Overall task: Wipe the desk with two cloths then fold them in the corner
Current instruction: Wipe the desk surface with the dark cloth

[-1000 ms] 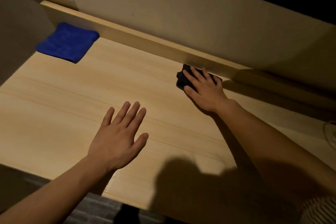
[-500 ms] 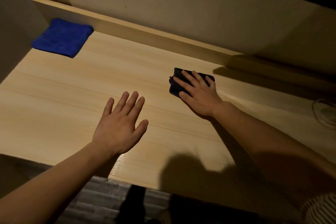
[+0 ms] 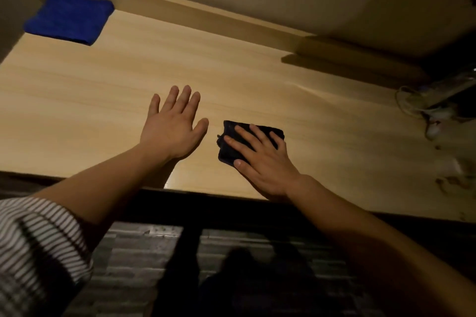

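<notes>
A folded blue cloth (image 3: 69, 17) lies in the far left corner of the light wooden desk (image 3: 257, 80). A small dark cloth (image 3: 229, 145), folded into a pad, lies near the desk's front edge under my right hand (image 3: 262, 159), which presses flat on it with fingers spread. My left hand (image 3: 173, 125) rests palm down on the bare wood just left of the dark cloth, fingers apart, holding nothing.
A raised wooden ledge (image 3: 206, 15) runs along the back against the wall. White cables and a dark object (image 3: 427, 108) sit at the far right of the desk. The desk's front edge (image 3: 206, 192) is close to my wrists, with floor below.
My right hand has slid the dark cloth from the back ledge toward the front edge, ending beside my left hand. The camera has tilted down. The blue cloth has not moved.
</notes>
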Demonstrator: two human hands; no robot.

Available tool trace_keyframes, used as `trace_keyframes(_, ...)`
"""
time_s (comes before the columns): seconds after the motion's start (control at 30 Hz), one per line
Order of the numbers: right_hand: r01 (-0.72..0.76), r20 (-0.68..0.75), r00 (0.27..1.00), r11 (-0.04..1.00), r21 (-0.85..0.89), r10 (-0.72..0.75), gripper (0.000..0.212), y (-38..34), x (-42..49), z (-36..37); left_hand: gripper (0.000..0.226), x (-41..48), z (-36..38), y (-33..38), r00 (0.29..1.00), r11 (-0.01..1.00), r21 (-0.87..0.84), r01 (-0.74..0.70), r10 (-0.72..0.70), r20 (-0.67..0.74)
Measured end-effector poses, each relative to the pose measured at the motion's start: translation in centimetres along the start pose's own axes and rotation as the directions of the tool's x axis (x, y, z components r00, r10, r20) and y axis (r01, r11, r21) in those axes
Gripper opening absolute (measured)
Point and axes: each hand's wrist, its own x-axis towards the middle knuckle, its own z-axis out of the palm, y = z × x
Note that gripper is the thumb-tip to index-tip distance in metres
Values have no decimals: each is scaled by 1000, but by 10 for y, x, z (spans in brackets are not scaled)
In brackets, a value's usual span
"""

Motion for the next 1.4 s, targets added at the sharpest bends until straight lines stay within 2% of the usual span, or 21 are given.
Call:
trace_keyframes(0.33,-38,-50,997,970,240,52,46,-45,-64,20,81,1,-13,-1,996,999,22,-25,23,83)
trace_keyframes(0.47,-54,-9,998,934,353,61,41,-47,-77,9,81,2,-16,26,979,985,-21,-173,174,101)
trace_keyframes(0.57,-78,52,997,848,524,59,36,-37,-87,-10,77,8,-12,60,967,965,-103,-240,247,57)
trace_keyframes(0.67,-128,92,992,689,713,89,33,-17,-91,-34,71,18,-3,84,972,965,-146,-220,230,55)
trace_keyframes(0.73,-135,62,988,603,786,141,29,2,-87,-51,72,18,7,91,978,978,-94,-189,195,68)
trace_keyframes(0.8,-128,7,978,574,809,209,28,24,-76,-68,75,15,15,93,983,985,-32,-172,173,55)
trace_keyframes(0.93,-123,-93,947,613,780,308,28,79,-32,-98,75,15,20,94,988,989,-24,-149,149,42)
trace_keyframes(1.0,-133,-139,932,674,727,334,29,105,-2,-109,74,15,21,95,989,990,-6,-139,139,47)
trace_keyframes(1.13,-150,-205,935,846,512,290,34,152,66,-124,74,15,22,96,990,991,8,-131,130,49)
trace_keyframes(1.23,-138,-236,943,920,366,235,36,175,119,-128,73,16,23,95,991,991,23,-128,127,51)
trace_keyframes(1.3,-175,-232,944,953,246,233,39,189,148,-124,73,15,26,95,991,991,40,-124,123,46)
trace_keyframes(1.4,-169,-97,979,980,102,178,50,201,171,-111,73,15,27,95,992,990,68,-125,122,37)
